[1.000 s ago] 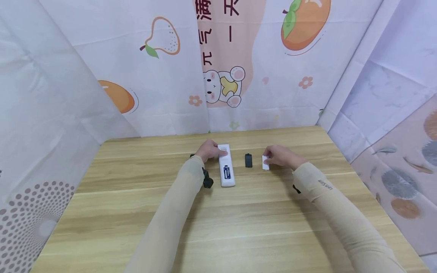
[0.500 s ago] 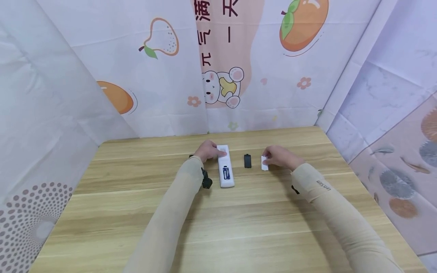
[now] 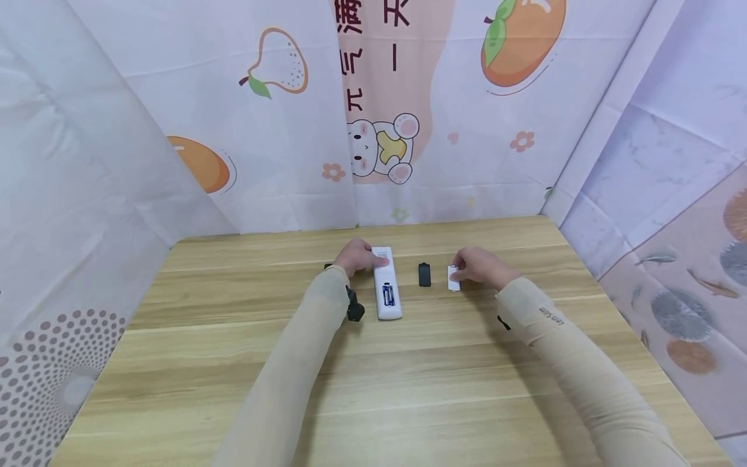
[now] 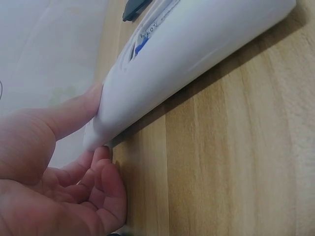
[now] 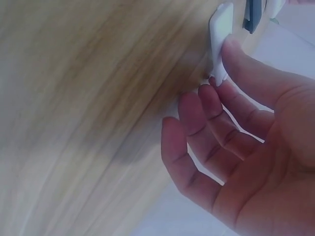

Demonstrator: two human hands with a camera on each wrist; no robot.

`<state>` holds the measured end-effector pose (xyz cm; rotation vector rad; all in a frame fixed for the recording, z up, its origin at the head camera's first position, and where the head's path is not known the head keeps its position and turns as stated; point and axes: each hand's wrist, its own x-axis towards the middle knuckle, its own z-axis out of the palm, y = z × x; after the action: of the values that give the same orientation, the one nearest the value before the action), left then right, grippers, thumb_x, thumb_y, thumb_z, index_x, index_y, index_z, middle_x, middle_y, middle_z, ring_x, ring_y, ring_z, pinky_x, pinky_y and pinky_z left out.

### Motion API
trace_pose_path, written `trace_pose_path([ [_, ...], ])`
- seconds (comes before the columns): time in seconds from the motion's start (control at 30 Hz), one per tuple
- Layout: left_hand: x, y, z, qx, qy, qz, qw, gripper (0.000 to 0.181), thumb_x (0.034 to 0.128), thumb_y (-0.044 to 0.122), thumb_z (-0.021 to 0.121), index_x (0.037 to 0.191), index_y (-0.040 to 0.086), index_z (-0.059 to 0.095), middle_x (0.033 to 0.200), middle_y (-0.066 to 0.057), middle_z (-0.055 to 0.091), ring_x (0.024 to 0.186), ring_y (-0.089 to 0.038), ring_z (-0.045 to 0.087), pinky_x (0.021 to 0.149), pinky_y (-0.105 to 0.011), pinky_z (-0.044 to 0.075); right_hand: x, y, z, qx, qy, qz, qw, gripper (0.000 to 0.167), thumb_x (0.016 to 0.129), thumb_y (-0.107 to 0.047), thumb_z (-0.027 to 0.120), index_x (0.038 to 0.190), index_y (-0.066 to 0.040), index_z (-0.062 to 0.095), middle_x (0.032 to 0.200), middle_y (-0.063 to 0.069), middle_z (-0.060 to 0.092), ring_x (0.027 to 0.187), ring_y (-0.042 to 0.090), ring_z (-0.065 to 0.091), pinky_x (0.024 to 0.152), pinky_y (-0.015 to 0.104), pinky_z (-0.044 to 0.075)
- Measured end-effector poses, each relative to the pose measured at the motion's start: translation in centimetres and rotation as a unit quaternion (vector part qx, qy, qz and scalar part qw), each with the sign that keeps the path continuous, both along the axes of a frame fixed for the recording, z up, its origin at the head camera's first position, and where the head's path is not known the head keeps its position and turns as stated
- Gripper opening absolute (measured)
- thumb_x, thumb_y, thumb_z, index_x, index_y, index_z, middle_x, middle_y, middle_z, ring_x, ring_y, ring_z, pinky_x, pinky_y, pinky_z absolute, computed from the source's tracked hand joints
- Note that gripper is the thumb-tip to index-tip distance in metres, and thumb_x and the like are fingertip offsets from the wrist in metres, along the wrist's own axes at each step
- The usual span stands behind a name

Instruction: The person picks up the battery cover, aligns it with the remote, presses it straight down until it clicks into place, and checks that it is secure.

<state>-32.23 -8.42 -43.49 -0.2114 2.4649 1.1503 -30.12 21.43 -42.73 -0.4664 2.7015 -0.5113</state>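
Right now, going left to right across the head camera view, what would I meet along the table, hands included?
Left hand, white remote, black cover, white cover, right hand.

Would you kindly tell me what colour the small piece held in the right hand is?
The small piece is white, showing best in the right wrist view.

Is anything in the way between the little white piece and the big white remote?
Yes: a black piece lies on the table between the white piece and the white remote. The right hand pinches the white piece, with nothing visible between.
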Motion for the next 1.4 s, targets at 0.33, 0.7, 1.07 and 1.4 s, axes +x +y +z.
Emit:
trace_pose_path([
  [0.33, 0.24, -0.03, 0.10, 0.006, 0.004, 0.008, 0.9999, 0.066, 0.0854, 0.031, 0.085, 0.135, 0.001, 0.054, 0.126, -0.013, 0.058, 0.107, -0.027, 0.052, 0.095, -0.040, 0.049, 0.12, -0.21, 0.30, 0.006, 0.005, -0.003, 1.0000, 0.030, 0.093, -0.016, 0.076, 0.111, 0.006, 0.068, 0.101, 0.015, 0.068, 0.085, 0.026, 0.057, 0.082, 0.041, 0.053],
  [0.7, 0.17, 0.08, 0.01, 0.004, 0.009, 0.000, 1.0000, 0.068, 0.0869, 0.031, 0.083, 0.139, 0.000, 0.052, 0.134, -0.016, 0.056, 0.117, -0.030, 0.053, 0.103, -0.044, 0.047, 0.22, -0.19, 0.34, 0.000, 0.000, -0.009, 1.0000, 0.027, 0.094, -0.018, 0.075, 0.110, 0.003, 0.066, 0.110, 0.020, 0.067, 0.095, 0.030, 0.059, 0.089, 0.047, 0.052],
  [1.07, 0.15, 0.38, 0.15, -0.002, 0.000, 0.004, 1.0000, 0.068, 0.0874, 0.030, 0.082, 0.139, 0.000, 0.051, 0.136, -0.016, 0.055, 0.119, -0.031, 0.052, 0.104, -0.044, 0.046, 0.24, -0.17, 0.04, -0.013, -0.005, -0.001, 0.9999, 0.029, 0.096, -0.016, 0.073, 0.114, 0.004, 0.064, 0.113, 0.022, 0.066, 0.101, 0.033, 0.061, 0.093, 0.049, 0.052],
  [1.4, 0.21, 0.71, 0.54, -0.030, 0.004, -0.014, 0.9994, 0.066, 0.0875, 0.031, 0.081, 0.138, -0.001, 0.054, 0.114, -0.013, 0.060, 0.084, -0.021, 0.052, 0.074, -0.032, 0.048, 0.39, -0.09, -0.12, -0.047, -0.007, -0.001, 0.9989, 0.032, 0.097, -0.015, 0.070, 0.118, 0.007, 0.060, 0.114, 0.022, 0.065, 0.101, 0.032, 0.061, 0.093, 0.049, 0.052],
])
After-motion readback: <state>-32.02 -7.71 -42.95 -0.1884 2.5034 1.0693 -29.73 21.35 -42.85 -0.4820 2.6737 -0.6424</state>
